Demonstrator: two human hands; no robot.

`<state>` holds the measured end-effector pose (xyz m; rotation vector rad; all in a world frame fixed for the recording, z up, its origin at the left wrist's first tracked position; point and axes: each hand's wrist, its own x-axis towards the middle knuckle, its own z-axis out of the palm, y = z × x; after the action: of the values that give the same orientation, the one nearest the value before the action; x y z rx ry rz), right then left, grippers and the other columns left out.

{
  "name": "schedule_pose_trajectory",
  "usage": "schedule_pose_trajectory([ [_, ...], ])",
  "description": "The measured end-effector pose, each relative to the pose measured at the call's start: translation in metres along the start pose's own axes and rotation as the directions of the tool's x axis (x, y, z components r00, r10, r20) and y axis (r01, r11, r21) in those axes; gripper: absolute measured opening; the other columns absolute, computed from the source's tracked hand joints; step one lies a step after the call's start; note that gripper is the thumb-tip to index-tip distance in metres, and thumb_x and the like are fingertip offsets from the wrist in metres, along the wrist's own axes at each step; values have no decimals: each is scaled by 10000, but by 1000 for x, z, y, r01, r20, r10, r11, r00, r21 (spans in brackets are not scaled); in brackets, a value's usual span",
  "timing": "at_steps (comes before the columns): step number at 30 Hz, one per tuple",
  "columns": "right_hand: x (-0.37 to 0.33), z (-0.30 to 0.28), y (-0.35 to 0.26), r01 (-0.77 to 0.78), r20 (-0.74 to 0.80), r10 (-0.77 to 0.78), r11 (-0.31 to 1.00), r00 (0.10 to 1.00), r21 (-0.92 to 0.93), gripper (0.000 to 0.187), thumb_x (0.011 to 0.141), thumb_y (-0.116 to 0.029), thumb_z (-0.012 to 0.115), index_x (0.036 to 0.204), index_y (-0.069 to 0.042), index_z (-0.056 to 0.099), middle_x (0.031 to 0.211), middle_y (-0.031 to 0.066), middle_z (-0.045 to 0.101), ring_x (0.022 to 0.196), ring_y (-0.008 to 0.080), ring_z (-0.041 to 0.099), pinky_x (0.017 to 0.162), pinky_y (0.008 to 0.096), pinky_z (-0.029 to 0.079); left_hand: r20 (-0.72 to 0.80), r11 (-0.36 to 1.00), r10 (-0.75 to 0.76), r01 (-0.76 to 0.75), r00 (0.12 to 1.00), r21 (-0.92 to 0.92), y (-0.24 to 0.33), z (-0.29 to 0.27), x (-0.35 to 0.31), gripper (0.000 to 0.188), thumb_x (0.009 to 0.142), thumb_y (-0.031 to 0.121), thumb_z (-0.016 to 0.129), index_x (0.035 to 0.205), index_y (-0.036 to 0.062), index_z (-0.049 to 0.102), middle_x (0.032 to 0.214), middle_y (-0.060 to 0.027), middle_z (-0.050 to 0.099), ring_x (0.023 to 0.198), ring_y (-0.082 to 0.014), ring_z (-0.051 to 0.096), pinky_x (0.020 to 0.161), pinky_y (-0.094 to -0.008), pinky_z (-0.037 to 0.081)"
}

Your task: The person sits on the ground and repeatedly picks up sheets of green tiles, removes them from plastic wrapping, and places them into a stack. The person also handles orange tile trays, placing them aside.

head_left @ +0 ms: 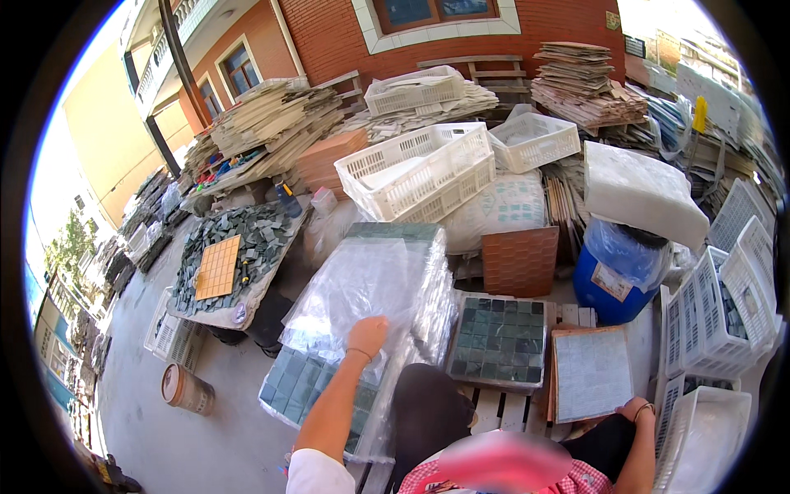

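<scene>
My left hand (368,336) is closed on clear plastic film (350,284), which lies loosely over a tall stack of dark green mosaic tile sheets (317,383). Bare green squares show at the stack's near and far ends. At the lower right, my right hand (635,409) has its fingers curled at the near right corner of a grey-faced square sheet (591,375), which lies on brown boards. Between the two stands another stack of green tile sheets (500,339) with light edges.
Loose green tiles and an orange grid tray (217,267) cover a table at left. A brown bucket (188,389) stands on the floor. White crates (420,169) sit behind; more crates (712,305) line the right. A blue barrel (613,276) holds a white foam block (642,193).
</scene>
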<state>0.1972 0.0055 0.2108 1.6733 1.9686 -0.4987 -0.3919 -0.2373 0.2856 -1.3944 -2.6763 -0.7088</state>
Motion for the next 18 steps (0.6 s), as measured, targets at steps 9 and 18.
schedule_pose_trajectory([
  [9, 3, 3, 7, -12, 7, 12, 997, 1000, 80, 491, 664, -438, 595, 899, -6, 613, 983, 202, 565, 940, 311, 539, 809, 342, 423, -54, 944, -123, 100, 991, -314, -22, -60, 48, 193, 756, 168, 530, 822, 32, 651, 720, -108, 631, 681, -142, 582, 637, -272, 440],
  [18, 14, 14, 12, -7, -40, 9, 998, 999, 62, 485, 670, -429, 587, 899, -2, 610, 982, 198, 568, 939, 311, 538, 810, 339, 424, -324, 939, 129, -221, 937, -262, 76, -119, 82, 180, 721, 168, 581, 752, -6, 613, 695, -145, 600, 634, -257, 581, 597, -311, 438],
])
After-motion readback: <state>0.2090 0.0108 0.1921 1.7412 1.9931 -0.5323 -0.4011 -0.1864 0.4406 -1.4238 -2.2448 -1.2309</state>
